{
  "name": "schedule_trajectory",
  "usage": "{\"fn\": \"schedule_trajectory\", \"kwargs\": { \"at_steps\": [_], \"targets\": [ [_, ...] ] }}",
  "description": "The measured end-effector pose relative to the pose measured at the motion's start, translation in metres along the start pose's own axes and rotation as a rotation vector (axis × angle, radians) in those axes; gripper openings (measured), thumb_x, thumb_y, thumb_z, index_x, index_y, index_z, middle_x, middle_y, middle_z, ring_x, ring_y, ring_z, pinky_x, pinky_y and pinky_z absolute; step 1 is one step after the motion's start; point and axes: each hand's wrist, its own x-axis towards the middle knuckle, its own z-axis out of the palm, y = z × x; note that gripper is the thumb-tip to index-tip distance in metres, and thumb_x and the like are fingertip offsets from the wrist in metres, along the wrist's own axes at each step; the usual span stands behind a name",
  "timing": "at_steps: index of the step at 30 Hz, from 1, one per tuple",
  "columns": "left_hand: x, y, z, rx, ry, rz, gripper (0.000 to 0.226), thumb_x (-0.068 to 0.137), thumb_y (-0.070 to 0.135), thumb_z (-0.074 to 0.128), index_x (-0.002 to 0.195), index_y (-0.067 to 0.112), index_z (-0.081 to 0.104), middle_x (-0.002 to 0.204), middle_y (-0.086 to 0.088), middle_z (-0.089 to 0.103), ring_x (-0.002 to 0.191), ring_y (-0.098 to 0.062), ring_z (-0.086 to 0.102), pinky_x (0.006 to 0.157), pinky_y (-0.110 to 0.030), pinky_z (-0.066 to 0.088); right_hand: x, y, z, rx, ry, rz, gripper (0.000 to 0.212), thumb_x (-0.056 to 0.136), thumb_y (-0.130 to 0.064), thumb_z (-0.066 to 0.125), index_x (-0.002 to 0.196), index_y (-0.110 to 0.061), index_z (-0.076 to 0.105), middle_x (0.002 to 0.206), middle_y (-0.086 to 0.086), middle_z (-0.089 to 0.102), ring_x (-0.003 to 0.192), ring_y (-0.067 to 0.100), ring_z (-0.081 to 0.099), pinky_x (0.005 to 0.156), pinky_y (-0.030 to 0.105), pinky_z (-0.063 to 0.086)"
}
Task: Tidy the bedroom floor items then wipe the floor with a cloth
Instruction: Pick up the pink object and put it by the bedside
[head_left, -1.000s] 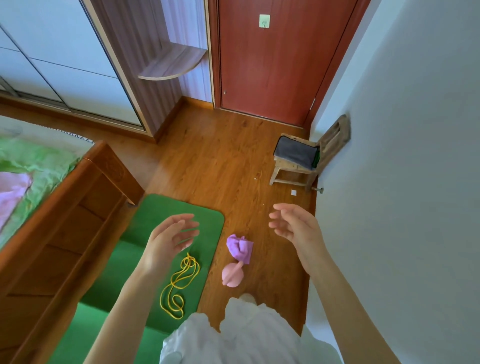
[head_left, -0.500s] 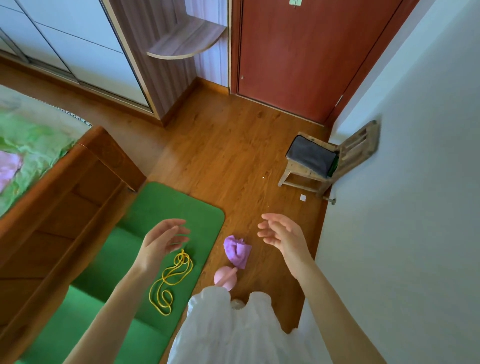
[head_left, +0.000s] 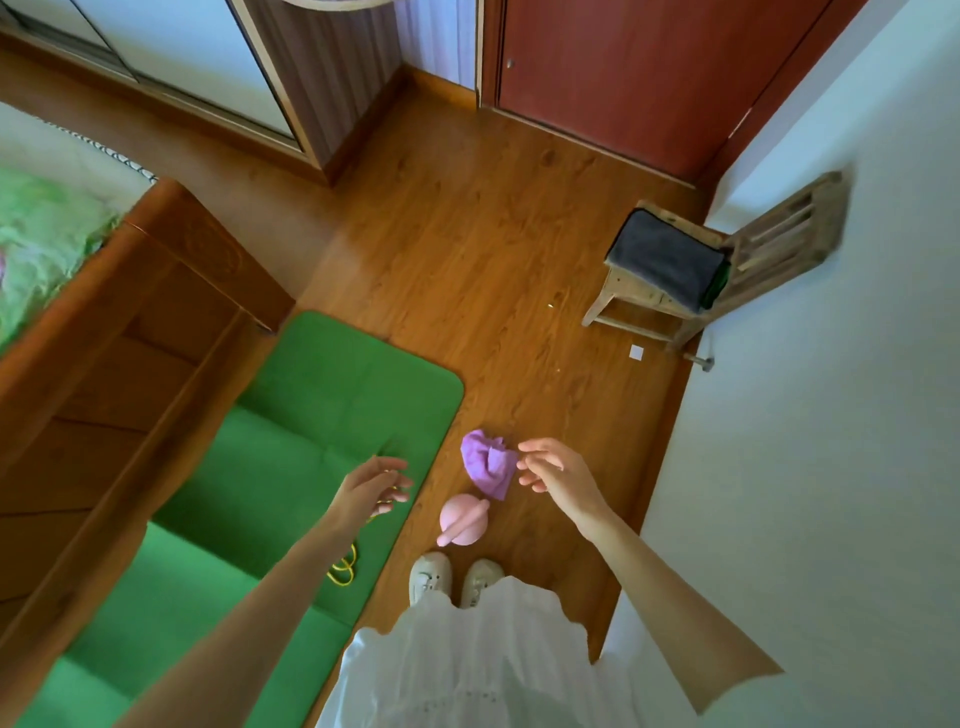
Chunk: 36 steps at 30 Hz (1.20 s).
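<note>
Tidying not yet begun, judging by the layout: all loose items lie on the floor (head_left: 467, 249). Purple cloth (head_left: 488, 465) crumpled on bare wood just right of the green mat (head_left: 311, 410); pink toy (head_left: 462, 519) just near of the cloth, in front of the person's white shoes (head_left: 452, 579). Yellow cord (head_left: 344, 569) on the mat's right part, mostly hidden under the left forearm. Small white scrap (head_left: 636, 352) and a few specks on the wood near the chair (head_left: 717, 270), far right by the wall. Left hand (head_left: 371, 488) above the mat over the cord, fingers spread and relaxed, holding nothing. Right hand (head_left: 556, 470) just beside the purple cloth, fingers loosely extended toward it; whether the fingertips touch the fabric cannot be told from this angle, and no grip is evident. Containers: no basket, box or bin in view, so where the items should go is unclear. The chair seat carries a folded grey cloth (head_left: 665, 265) with something green at its right edge, possibly the wiping cloth. Left to do: pick up cloth, toy and cord, then all of the wiping.
</note>
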Motion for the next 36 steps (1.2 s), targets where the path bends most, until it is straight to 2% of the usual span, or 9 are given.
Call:
{"fn": "schedule_trajectory", "kwargs": {
  "at_steps": [4,10,16,19,21,22,26,30,36],
  "targets": [
    [0.036,-0.034,0.006,0.072,0.004,-0.089,0.020,0.093,-0.005,0.043,0.108,0.000,0.055,0.077,-0.007,0.059,0.066,-0.015,0.054,0.057,-0.021,0.036,0.027,0.043,0.009,-0.007,0.001,0.110,0.015,0.092,-0.007,0.054,0.106,-0.005,0.060,0.086,0.002,0.064,0.069,0.008,0.060,0.057,0.012,0.045],
    [0.092,-0.076,0.013,0.145,0.009,-0.075,0.020,0.092,-0.007,0.041,0.105,0.000,0.055,0.081,-0.007,0.061,0.073,-0.015,0.056,0.064,-0.023,0.041,0.073,0.100,0.032,-0.023,-0.016,0.168,0.016,0.090,-0.003,0.053,0.103,-0.007,0.060,0.084,0.002,0.064,0.067,0.010,0.061,0.056,0.013,0.044],
    [0.154,-0.137,0.024,0.185,0.037,-0.059,0.025,0.088,-0.015,0.038,0.097,0.002,0.054,0.079,-0.004,0.057,0.072,-0.014,0.053,0.053,-0.005,0.041,0.121,0.166,0.060,-0.174,-0.052,0.147,0.017,0.088,0.001,0.052,0.096,-0.012,0.059,0.081,0.004,0.062,0.071,0.011,0.059,0.064,0.013,0.043],
    [0.193,-0.180,0.029,0.239,0.022,-0.023,0.026,0.084,-0.010,0.042,0.088,0.010,0.058,0.081,0.002,0.060,0.082,-0.022,0.057,0.074,-0.016,0.047,0.143,0.207,0.073,-0.322,-0.035,0.126,0.020,0.087,-0.003,0.054,0.104,-0.009,0.062,0.090,0.001,0.063,0.085,0.015,0.061,0.072,0.014,0.044],
    [0.220,-0.212,0.030,0.269,-0.005,-0.002,0.022,0.073,0.007,0.044,0.083,0.020,0.059,0.083,0.004,0.063,0.089,-0.022,0.058,0.087,-0.032,0.045,0.158,0.237,0.081,-0.463,-0.031,0.087,0.023,0.087,-0.009,0.057,0.109,-0.010,0.063,0.100,0.001,0.065,0.093,0.016,0.062,0.077,0.016,0.044],
    [0.232,-0.226,0.032,0.296,-0.012,-0.005,0.026,0.067,0.014,0.041,0.083,0.021,0.060,0.084,0.004,0.063,0.090,-0.021,0.058,0.088,-0.031,0.045,0.165,0.251,0.085,-0.524,-0.045,0.072,0.025,0.088,-0.012,0.058,0.112,-0.011,0.061,0.105,0.001,0.065,0.096,0.015,0.062,0.078,0.014,0.043],
    [0.270,-0.262,0.045,0.388,-0.019,-0.002,0.047,0.064,0.019,0.042,0.104,0.005,0.061,0.093,-0.001,0.061,0.090,-0.015,0.056,0.081,-0.023,0.043,0.194,0.307,0.103,-0.683,-0.090,-0.016,0.031,0.088,-0.013,0.060,0.119,-0.014,0.058,0.116,-0.001,0.062,0.104,0.014,0.059,0.077,0.003,0.035],
    [0.310,-0.306,0.059,0.498,-0.065,0.025,0.036,0.078,-0.003,0.059,0.114,0.001,0.058,0.106,-0.009,0.060,0.099,-0.019,0.055,0.079,-0.016,0.035,0.224,0.356,0.122,-0.802,-0.169,-0.090,0.043,0.083,-0.012,0.065,0.125,-0.013,0.055,0.124,0.002,0.059,0.116,0.018,0.053,0.095,0.022,0.038],
    [0.348,-0.362,0.075,0.654,-0.146,0.021,0.046,0.082,0.024,0.062,0.125,0.011,0.052,0.126,-0.004,0.055,0.118,-0.018,0.050,0.097,-0.020,0.033,0.266,0.406,0.142,-1.016,-0.316,-0.224,0.055,0.083,-0.015,0.064,0.135,-0.012,0.046,0.139,0.006,0.047,0.127,0.024,0.042,0.106,0.030,0.029]
  ]
}}
